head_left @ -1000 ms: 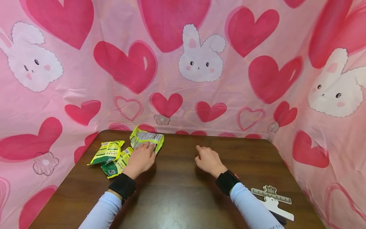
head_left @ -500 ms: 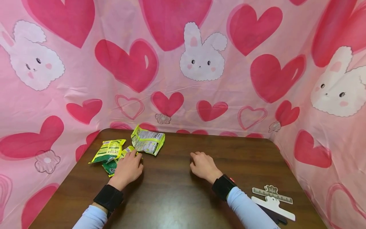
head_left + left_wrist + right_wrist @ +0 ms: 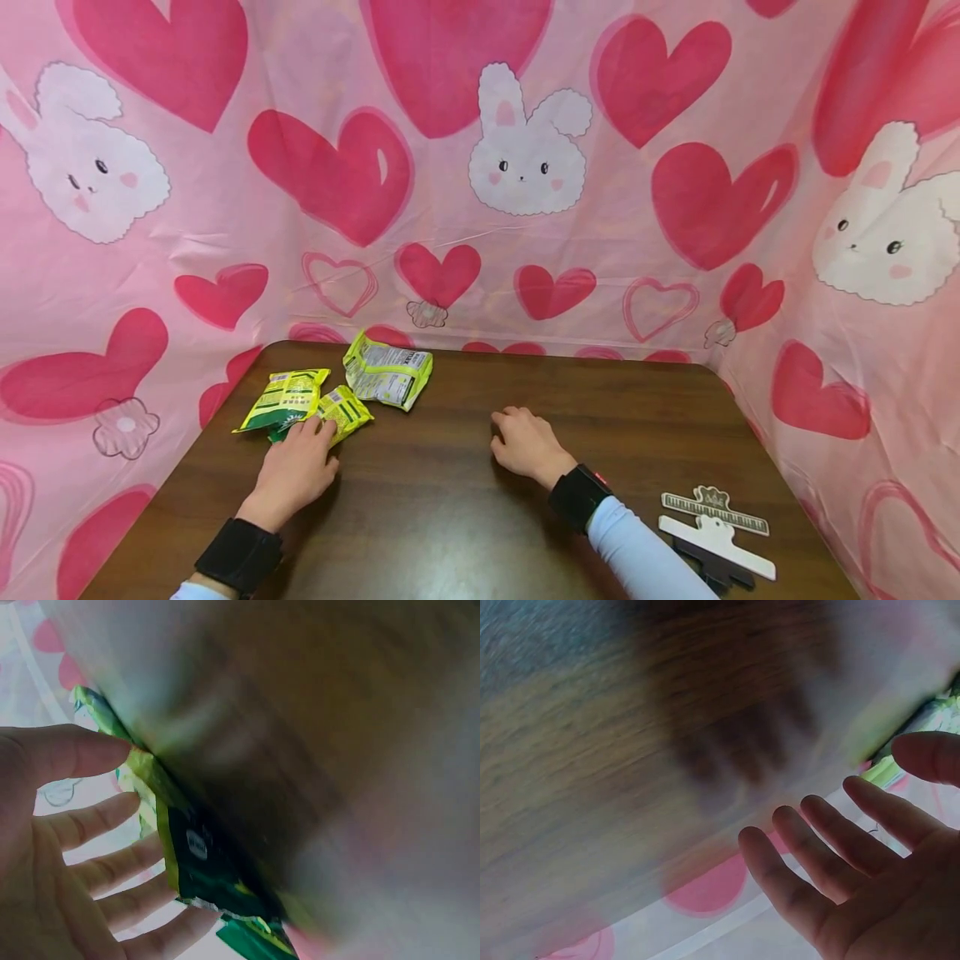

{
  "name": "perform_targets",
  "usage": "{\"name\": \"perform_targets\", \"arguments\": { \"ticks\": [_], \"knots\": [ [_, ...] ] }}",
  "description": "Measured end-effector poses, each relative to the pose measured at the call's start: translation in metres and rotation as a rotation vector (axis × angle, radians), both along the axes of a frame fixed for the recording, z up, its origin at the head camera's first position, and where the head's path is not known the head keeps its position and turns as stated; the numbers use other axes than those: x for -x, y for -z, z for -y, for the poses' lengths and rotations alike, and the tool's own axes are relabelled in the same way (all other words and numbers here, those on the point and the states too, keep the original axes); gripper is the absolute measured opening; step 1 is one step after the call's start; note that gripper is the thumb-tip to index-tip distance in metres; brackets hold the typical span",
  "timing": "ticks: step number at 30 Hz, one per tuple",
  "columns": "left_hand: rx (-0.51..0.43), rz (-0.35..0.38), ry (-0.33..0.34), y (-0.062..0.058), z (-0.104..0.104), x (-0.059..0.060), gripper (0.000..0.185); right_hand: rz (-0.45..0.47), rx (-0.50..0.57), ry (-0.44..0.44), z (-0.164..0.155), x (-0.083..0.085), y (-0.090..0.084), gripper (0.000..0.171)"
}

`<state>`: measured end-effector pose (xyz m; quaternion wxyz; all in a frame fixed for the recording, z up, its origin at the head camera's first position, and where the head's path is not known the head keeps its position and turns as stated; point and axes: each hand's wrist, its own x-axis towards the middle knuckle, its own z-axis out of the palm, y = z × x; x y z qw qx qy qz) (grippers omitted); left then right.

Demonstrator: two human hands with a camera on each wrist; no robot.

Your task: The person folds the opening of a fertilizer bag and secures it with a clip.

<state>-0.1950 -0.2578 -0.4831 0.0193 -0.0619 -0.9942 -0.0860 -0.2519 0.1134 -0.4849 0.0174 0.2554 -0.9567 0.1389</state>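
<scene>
Three yellow-green snack packets lie at the table's far left: a flat one (image 3: 285, 398), a small one (image 3: 343, 410) and a crumpled one (image 3: 387, 377) behind them. My left hand (image 3: 298, 460) lies flat on the table, its straight fingertips touching the near edge of the small packet. In the left wrist view the spread fingers (image 3: 97, 825) lie beside that packet (image 3: 202, 855). My right hand (image 3: 523, 438) rests on the bare wood at mid-table, holding nothing; the right wrist view shows its relaxed fingers (image 3: 825, 847).
The brown wooden table (image 3: 450, 517) is walled on three sides by a pink heart-and-bunny cloth (image 3: 525, 250). A white bag clip (image 3: 716, 533) and a ruler-like clip (image 3: 712, 503) lie near the right front corner.
My left hand has drawn back from the crumpled packet toward me and to the left, ending at the small packet. My right hand has slid slightly left and nearer.
</scene>
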Motion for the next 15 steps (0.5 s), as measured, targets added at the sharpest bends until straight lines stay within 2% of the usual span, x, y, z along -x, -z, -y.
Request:
{"name": "perform_targets", "arguments": {
  "ticks": [4,11,15],
  "knots": [
    [0.019,0.001,-0.004,-0.001,0.006,-0.004,0.056,0.022,-0.01,0.0,0.002,-0.002,0.0,0.037],
    [0.043,0.001,-0.007,-0.002,0.017,-0.009,0.059,0.01,-0.023,-0.008,0.005,-0.004,0.001,0.037],
    [0.046,0.023,-0.019,-0.004,0.021,-0.01,0.06,0.018,-0.016,-0.014,0.006,-0.006,0.001,0.037]
  ]
}}
